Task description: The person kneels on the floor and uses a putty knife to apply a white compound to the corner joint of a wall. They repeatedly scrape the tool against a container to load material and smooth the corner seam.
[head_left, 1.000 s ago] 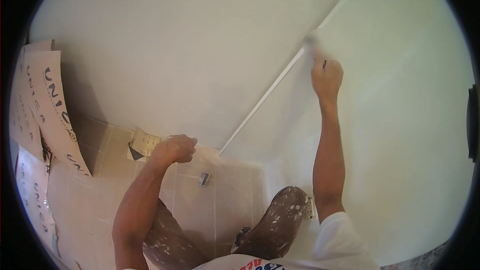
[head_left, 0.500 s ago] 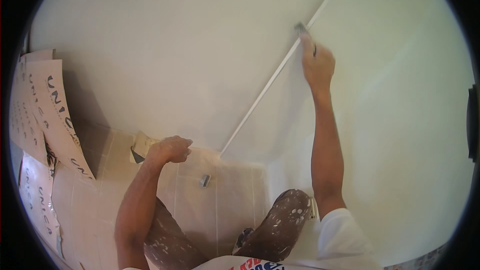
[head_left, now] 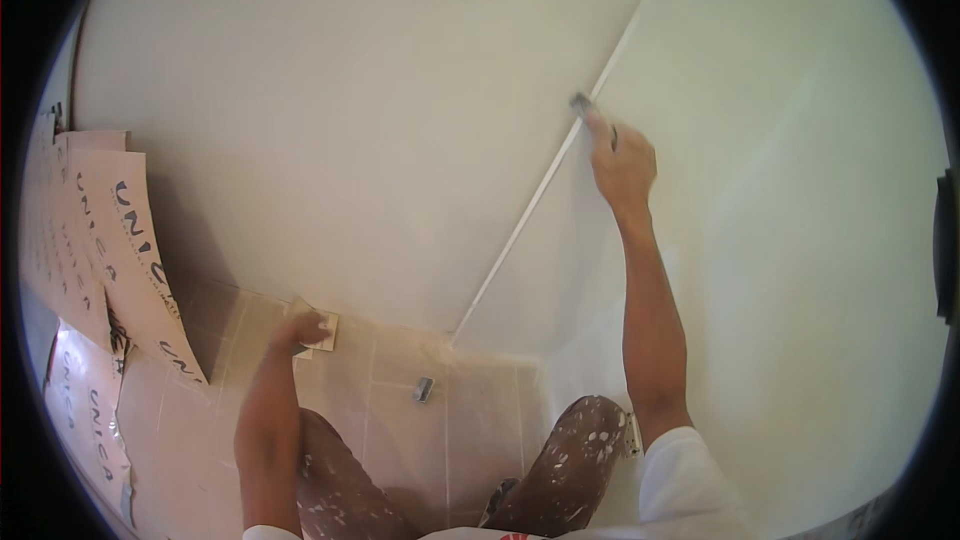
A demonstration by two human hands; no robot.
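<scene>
My right hand [head_left: 625, 165] is closed round a small grey-headed tool [head_left: 582, 105], blurred, perhaps a brush or scraper, held at a narrow white strip [head_left: 530, 205] running diagonally over the pale wall surfaces. My left hand [head_left: 305, 328], lower down, has curled fingers; what they hold, if anything, is unclear. It overlaps a piece of pale paper [head_left: 325, 345] near the wall's foot.
Large printed pinkish sheets [head_left: 110, 260] stand at the left. A small grey block [head_left: 424, 390] lies on the dusty tiled floor [head_left: 400, 410]. A socket-like fitting [head_left: 632, 440] is low on the right wall, beside my paint-spattered knee [head_left: 590, 425].
My left hand has moved left and down over the paper. My right hand and its tool went up along the strip, then back down leftward. The whole view has shifted slightly.
</scene>
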